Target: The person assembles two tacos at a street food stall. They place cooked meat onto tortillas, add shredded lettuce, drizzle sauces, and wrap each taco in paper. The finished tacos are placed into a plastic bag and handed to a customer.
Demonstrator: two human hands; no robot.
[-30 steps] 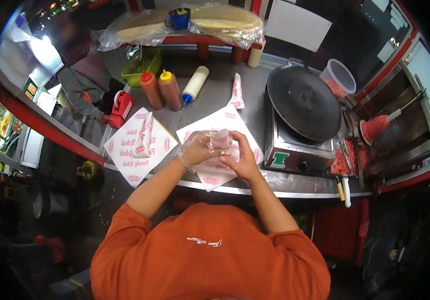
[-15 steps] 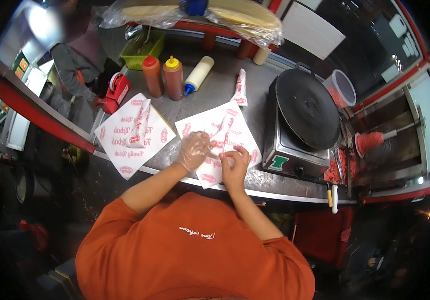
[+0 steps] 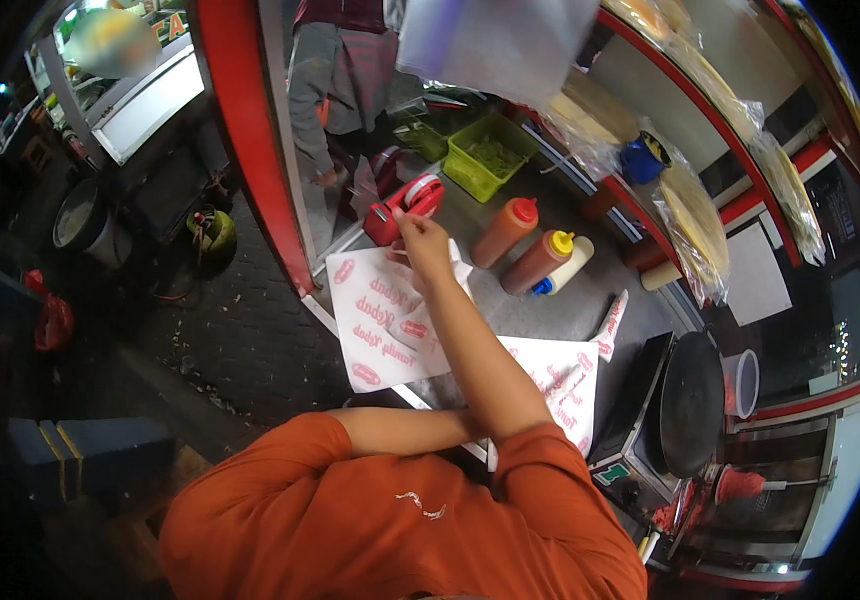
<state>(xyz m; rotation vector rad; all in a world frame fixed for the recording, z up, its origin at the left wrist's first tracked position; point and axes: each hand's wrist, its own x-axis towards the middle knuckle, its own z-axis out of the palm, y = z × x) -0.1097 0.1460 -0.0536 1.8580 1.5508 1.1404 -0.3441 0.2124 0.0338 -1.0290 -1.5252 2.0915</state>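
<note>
My right hand (image 3: 420, 243) reaches far forward across the steel counter (image 3: 550, 310), its fingertips at a red tape dispenser (image 3: 405, 205); whether they pinch anything I cannot tell. Under the wrist lies a stack of white paper sheets with red print (image 3: 380, 320). A second printed sheet (image 3: 560, 380) lies nearer me, beside my right elbow. My left forearm crosses under the right arm, and my left hand is hidden behind it.
Three sauce bottles stand past the papers: red-capped (image 3: 505, 232), yellow-capped (image 3: 540, 260) and white (image 3: 568, 268). A green basket (image 3: 490, 155), bagged flatbreads (image 3: 695, 225) and a blue cup (image 3: 642, 160) sit behind. A round black griddle (image 3: 690, 400) is at right. Another person (image 3: 335, 90) stands outside the counter.
Both hands were together on the near printed sheet. My right hand has left it and stretched out to the tape dispenser; my head has turned left and leaned forward.
</note>
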